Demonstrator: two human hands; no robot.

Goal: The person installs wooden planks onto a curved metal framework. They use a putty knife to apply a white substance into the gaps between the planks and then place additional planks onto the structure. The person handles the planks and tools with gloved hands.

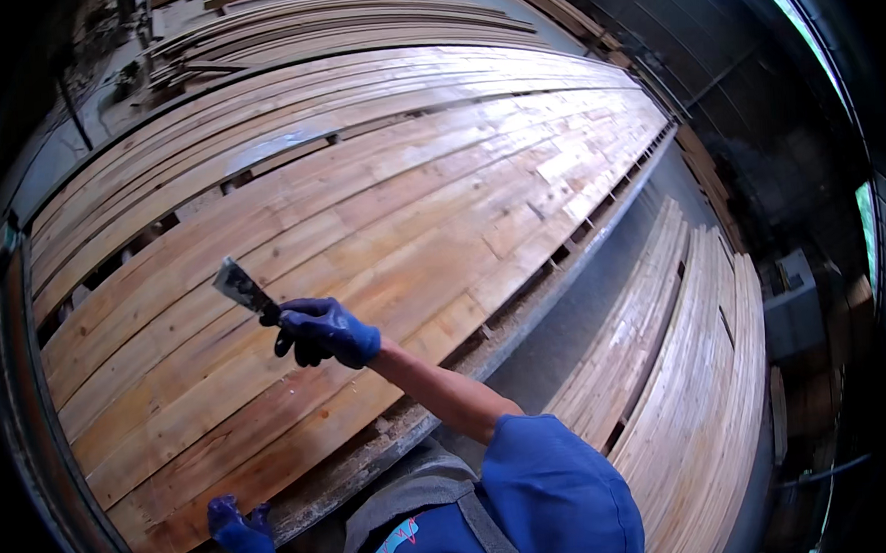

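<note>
My right hand (324, 333), in a dark blue glove, is raised over the boards and closed on the handle of a putty knife (245, 287). The knife's flat, smeared blade points away to the upper left and looks clear of the wood. Beneath it lies a wide row of long wooden boards (363, 271) set side by side, with shiny patches at the far end. At the lower left my left hand (240, 533), gloved alike, rests by the near board edge with fingers apart and nothing seen in it.
A metal rail (45, 427) runs along the left end of the boards. Stacked timber (668, 365) lies to the right, across a strip of grey floor. More planks (350, 26) lie beyond the far side. A grey box-shaped unit (793, 303) stands at the right.
</note>
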